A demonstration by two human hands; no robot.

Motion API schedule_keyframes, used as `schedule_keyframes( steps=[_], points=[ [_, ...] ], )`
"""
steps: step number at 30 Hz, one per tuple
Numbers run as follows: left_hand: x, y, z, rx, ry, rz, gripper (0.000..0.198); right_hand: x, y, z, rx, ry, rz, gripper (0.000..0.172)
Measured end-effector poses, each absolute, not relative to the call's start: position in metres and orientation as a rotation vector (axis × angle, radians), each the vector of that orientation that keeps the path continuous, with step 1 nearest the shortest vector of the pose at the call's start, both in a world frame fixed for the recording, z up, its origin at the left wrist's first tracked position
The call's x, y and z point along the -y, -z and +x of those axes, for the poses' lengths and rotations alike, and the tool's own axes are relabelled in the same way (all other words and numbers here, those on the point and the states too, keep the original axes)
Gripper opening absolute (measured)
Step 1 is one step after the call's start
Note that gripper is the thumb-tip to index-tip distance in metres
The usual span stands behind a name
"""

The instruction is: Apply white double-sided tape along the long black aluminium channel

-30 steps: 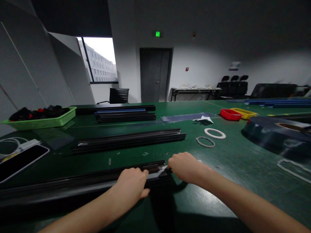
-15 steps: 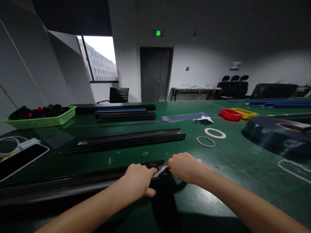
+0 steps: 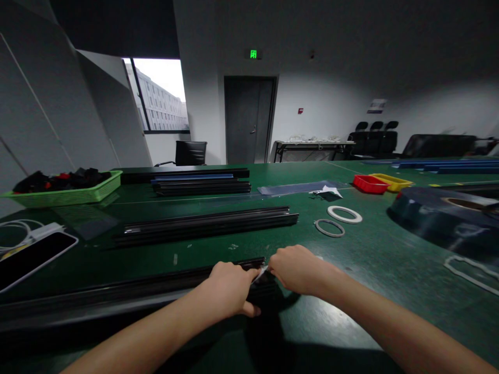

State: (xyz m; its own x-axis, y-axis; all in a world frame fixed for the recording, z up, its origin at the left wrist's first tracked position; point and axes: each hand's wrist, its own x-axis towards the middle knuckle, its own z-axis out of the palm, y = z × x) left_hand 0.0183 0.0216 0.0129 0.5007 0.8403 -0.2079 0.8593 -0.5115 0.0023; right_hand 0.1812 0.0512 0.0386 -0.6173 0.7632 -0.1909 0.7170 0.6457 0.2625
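Note:
A long black profile [image 3: 128, 298] lies along the near edge of the table, running from the left to its end in front of me. My left hand [image 3: 230, 288] is closed over that end, its fingers on top and its thumb on the near side. By its index finger shows a short whitish strip [image 3: 260, 274], which looks like tape or film. My right hand [image 3: 294, 267] is pinched around the strip's other end, just off the profile's tip. The fingertips of my right hand are partly hidden.
Farther back lie more black profiles [image 3: 210, 226]. Two tape rolls [image 3: 329, 228] are right of them, near a red tray [image 3: 370, 185] and a yellow tray [image 3: 395, 183]. A large dark film roll [image 3: 432, 218] sits right. A phone [image 3: 37, 259] and a green basket [image 3: 74, 195] are left.
My left hand has slid a little to the right along the profile, closer to my right hand. Less of the whitish strip shows between them. My right hand stays nearly still.

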Motion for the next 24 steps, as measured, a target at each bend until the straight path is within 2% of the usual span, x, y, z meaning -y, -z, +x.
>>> schedule_keyframes(
  steps=[3,9,11,24],
  points=[
    [-0.018,-0.015,0.017,-1.483,0.232,2.636,0.067,-0.049,-0.045,0.183,-2.591,-0.205,1.193,0.020],
    [-0.009,-0.018,0.013,-1.612,0.252,2.608,0.031,-0.048,-0.053,0.187,-2.645,-0.188,1.143,0.021],
    [-0.008,-0.018,0.012,-1.657,0.274,2.595,0.025,-0.048,-0.055,0.188,-2.661,-0.194,1.115,0.022],
    [-0.011,-0.017,0.005,-1.603,0.303,2.622,0.020,-0.043,-0.070,0.189,-2.813,-0.150,0.943,0.024]
  ],
)
